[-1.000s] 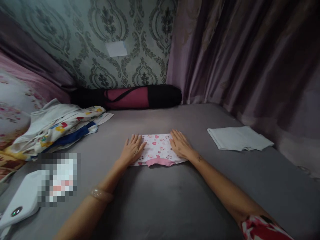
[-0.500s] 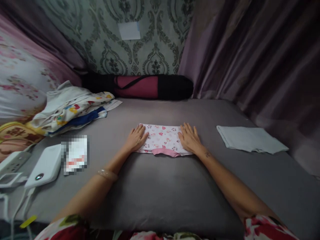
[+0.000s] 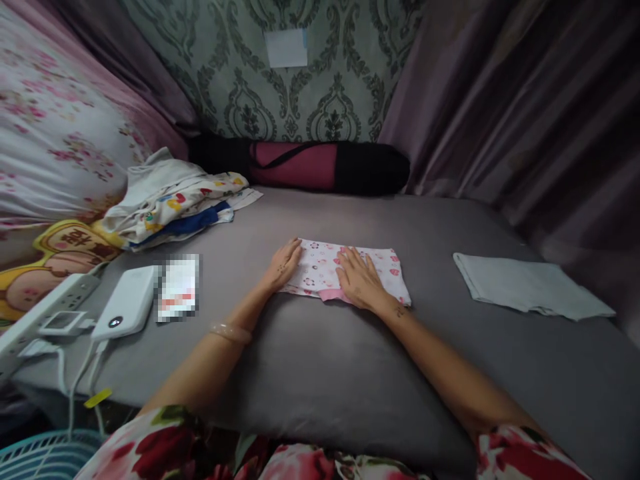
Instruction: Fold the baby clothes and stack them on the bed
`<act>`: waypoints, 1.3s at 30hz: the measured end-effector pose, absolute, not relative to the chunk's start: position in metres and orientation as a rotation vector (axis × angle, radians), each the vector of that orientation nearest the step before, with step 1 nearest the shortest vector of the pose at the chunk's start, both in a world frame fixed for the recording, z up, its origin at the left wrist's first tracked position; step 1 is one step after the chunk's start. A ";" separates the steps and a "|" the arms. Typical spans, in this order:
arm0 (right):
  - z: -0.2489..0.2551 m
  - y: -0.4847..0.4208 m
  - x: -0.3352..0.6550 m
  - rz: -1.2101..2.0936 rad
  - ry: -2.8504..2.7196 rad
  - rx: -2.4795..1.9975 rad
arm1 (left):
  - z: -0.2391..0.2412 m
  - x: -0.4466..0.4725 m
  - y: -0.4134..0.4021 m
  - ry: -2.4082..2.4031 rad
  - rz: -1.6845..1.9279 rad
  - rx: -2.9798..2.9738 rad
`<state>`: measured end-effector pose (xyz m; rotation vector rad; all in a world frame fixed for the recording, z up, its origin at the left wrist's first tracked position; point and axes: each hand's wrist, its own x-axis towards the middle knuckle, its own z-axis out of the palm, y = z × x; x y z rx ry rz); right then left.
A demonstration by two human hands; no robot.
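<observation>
A small white garment with pink hearts and a pink hem (image 3: 385,270) lies flat on the grey bed sheet (image 3: 350,373). My left hand (image 3: 285,263) rests on its left edge, fingers together and stretched flat. My right hand (image 3: 359,280) lies flat on the middle of the garment, fingers spread, covering part of the pink hem. Both hands press on the cloth and neither grips it.
A folded white cloth (image 3: 525,288) lies to the right. A heap of printed clothes (image 3: 170,203) sits at the left by a floral pillow (image 3: 55,143). A white power bank (image 3: 125,310), power strip (image 3: 45,308) and cables lie front left. A pink-black roll (image 3: 310,165) lies along the wall.
My right hand slid left from the garment's right edge onto its middle. The left hand stays at the left edge. The view has shifted, showing more of the left side.
</observation>
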<state>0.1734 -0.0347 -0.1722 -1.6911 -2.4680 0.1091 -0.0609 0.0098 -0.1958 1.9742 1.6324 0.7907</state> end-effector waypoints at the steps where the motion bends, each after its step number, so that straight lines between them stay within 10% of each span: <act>1: -0.172 -0.037 0.167 0.131 -2.486 -1.653 | -0.195 -0.061 0.009 1.617 0.860 1.923; 39: -0.161 0.008 0.093 0.475 -2.498 -1.471 | -0.183 -0.071 0.010 1.546 0.991 1.744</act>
